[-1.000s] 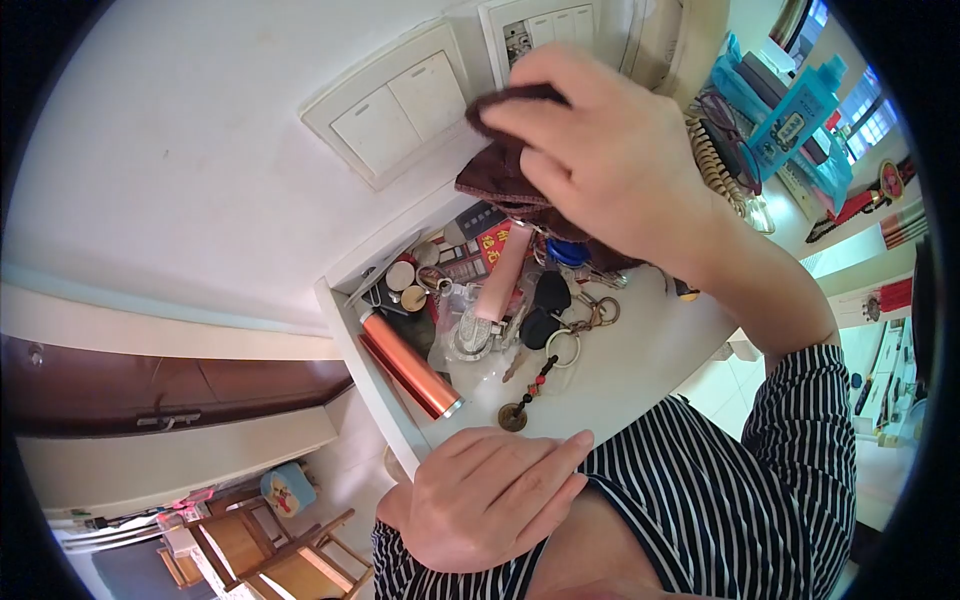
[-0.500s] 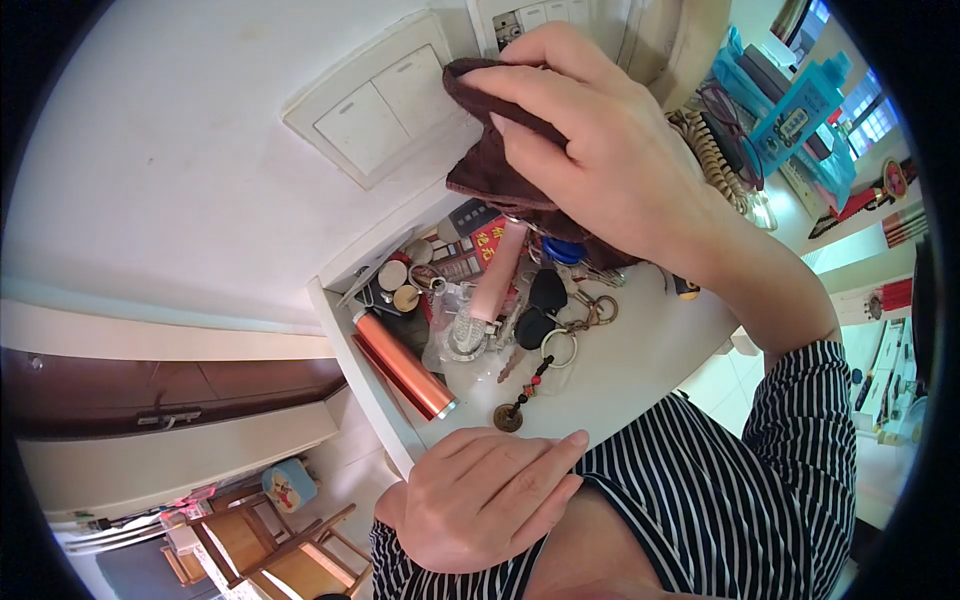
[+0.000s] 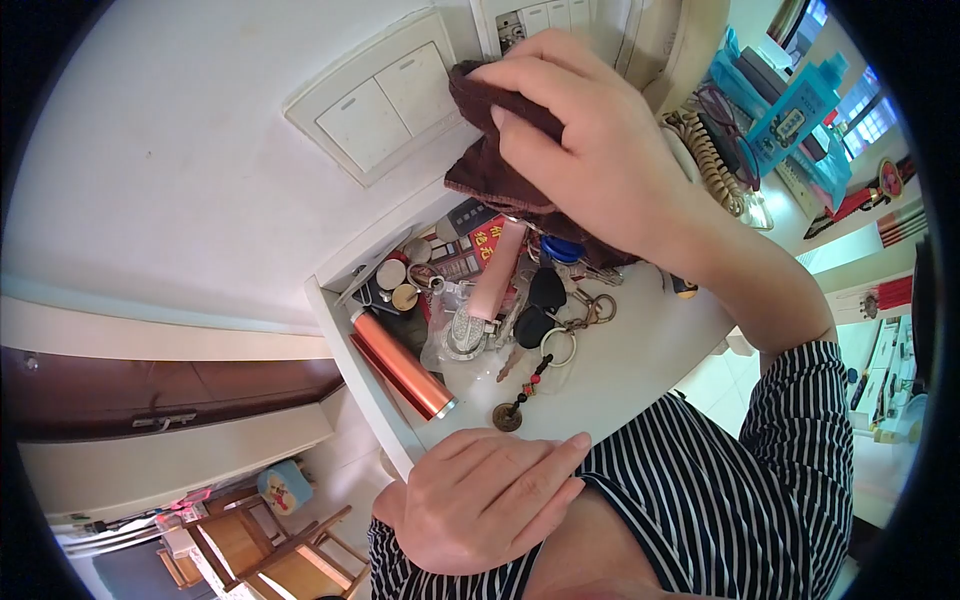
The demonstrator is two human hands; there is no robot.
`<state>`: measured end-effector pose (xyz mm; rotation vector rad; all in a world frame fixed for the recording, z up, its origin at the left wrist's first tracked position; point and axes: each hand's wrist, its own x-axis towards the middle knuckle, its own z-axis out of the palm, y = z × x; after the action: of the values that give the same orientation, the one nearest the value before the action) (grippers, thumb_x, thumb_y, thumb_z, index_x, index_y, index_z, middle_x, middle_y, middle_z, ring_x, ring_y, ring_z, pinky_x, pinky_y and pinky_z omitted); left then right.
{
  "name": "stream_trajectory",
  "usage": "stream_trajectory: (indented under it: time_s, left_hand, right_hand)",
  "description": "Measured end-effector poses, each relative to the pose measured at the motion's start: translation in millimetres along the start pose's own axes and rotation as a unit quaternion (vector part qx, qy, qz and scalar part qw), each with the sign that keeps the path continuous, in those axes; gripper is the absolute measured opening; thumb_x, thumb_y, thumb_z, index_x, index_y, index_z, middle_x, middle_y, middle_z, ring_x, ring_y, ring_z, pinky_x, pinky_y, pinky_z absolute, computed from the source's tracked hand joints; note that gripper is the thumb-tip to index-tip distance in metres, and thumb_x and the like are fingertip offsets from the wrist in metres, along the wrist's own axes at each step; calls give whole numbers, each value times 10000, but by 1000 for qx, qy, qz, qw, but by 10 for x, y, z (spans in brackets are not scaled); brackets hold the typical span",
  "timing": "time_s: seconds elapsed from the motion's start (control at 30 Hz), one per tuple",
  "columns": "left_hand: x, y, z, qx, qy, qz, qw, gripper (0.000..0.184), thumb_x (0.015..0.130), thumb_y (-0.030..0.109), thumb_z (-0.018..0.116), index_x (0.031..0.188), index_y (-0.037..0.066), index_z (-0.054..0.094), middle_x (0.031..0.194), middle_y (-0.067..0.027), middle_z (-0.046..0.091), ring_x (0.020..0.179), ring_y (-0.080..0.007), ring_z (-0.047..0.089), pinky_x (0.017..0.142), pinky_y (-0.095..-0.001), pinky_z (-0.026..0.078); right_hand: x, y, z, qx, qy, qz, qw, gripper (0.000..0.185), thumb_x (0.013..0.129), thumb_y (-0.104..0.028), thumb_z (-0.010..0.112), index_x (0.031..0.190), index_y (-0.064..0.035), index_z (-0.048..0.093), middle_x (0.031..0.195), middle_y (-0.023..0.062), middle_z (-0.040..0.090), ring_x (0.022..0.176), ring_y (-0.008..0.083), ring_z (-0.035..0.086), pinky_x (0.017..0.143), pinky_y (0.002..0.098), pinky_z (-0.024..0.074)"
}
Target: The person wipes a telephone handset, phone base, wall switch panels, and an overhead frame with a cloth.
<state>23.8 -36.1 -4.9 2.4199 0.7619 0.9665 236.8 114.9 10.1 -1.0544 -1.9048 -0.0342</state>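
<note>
A dark brown cloth [image 3: 495, 165] is gripped in my right hand [image 3: 600, 140], its fingers wrapped into the folds. The hand is over the back of an open white drawer [image 3: 640, 340], and the cloth hangs above the clutter, hiding some of it. My left hand [image 3: 490, 500] lies with outstretched fingers by the drawer's front edge, holding nothing visible. In the drawer are an orange-red foil roll [image 3: 400, 365], a pink strap with a silvery buckle [image 3: 498, 275], black keys [image 3: 540, 305] with rings, and a beaded coin pendant [image 3: 508, 415].
White wall switches [image 3: 390, 105] are just beyond the drawer. On the right, a surface carries a coiled phone cord [image 3: 705, 155], glasses [image 3: 735, 125] and a blue bottle [image 3: 800, 115]. Wooden chairs [image 3: 270, 550] and a light-blue bin [image 3: 286, 487] stand at the lower left.
My right hand and the cloth have shifted only slightly. My left hand and the drawer's contents look the same.
</note>
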Motion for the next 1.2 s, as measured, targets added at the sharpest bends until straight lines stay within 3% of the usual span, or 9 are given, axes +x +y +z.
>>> stream_trajectory:
  time_s: [0.23, 0.3, 0.47, 0.57, 0.63, 0.73, 0.77, 1.0, 1.2]
  left_hand:
    - [-5, 12, -11, 6, 0, -2, 1000, 264, 790, 107, 761, 1028, -8, 774, 817, -85, 727, 671, -219, 698, 625, -335, 564]
    - [-6, 11, -8, 4, 3, -2, 1000, 266, 785, 104, 761, 1026, -8, 775, 818, -85, 727, 672, -218, 698, 625, -334, 564]
    - [-4, 6, -13, -5, 9, 4, 1000, 270, 770, 104, 765, 1017, -5, 779, 823, -84, 728, 679, -217, 700, 628, -334, 566]
    - [-11, 11, -19, -3, 17, 0, 1000, 273, 768, 107, 768, 1017, -2, 781, 830, -83, 731, 686, -216, 703, 632, -333, 570]
    - [-14, 16, -10, -8, 15, -3, 1000, 282, 764, 113, 771, 1022, 0, 781, 839, -83, 736, 695, -216, 706, 637, -332, 573]
    - [-4, 15, -6, -11, 3, -1, 1000, 290, 763, 115, 772, 1029, 0, 781, 847, -85, 739, 700, -216, 710, 640, -333, 575]
    - [0, 16, -2, -12, 1, 0, 1000, 290, 763, 115, 772, 1029, 0, 781, 847, -85, 739, 700, -216, 710, 640, -333, 575]
    - [-6, 19, -8, -10, 12, 4, 1000, 310, 761, 115, 774, 1047, -2, 777, 850, -85, 739, 703, -218, 711, 643, -335, 576]
    - [-18, 20, -11, -16, 11, -4, 1000, 323, 757, 112, 776, 1060, -3, 774, 855, -85, 738, 704, -220, 710, 645, -336, 576]
  right_hand:
    - [-7, 7, -9, -38, 10, -14, 999, 245, 891, -151, 627, 1106, -61, 701, 1080, 105, 641, 904, 331, 672, 779, 427, 566]
    - [-6, -25, -27, -73, 57, -80, 993, 318, 872, -30, 676, 1187, -68, 694, 1099, 93, 629, 899, 274, 675, 752, 350, 555]
    - [-93, -51, 39, -159, 19, -165, 973, 429, 782, -10, 705, 1187, -150, 721, 1087, 40, 635, 767, 218, 680, 626, 329, 572]
    - [-59, -114, 22, -149, -17, -172, 974, 429, 795, -21, 715, 1204, -151, 714, 1127, 49, 622, 834, 219, 684, 661, 330, 581]
    - [36, -120, -4, -149, 48, -127, 979, 489, 808, -57, 737, 1269, -214, 689, 1204, 55, 594, 917, 234, 679, 700, 347, 594]
    - [81, -49, 18, -199, 56, -159, 965, 563, 814, -99, 759, 1333, -289, 652, 1261, 56, 565, 979, 253, 669, 733, 367, 603]
    - [25, -93, 38, -217, 13, -105, 971, 611, 811, -123, 770, 1365, -335, 627, 1254, 57, 563, 966, 267, 670, 725, 377, 606]
    - [-71, -88, -59, -211, -70, -104, 969, 600, 802, -92, 761, 1352, -305, 649, 1066, 73, 579, 886, 270, 660, 668, 387, 575]
    - [-20, 16, -72, -230, 28, -103, 967, 538, 798, -73, 753, 1294, -271, 696, 1007, 55, 571, 790, 255, 643, 628, 366, 555]
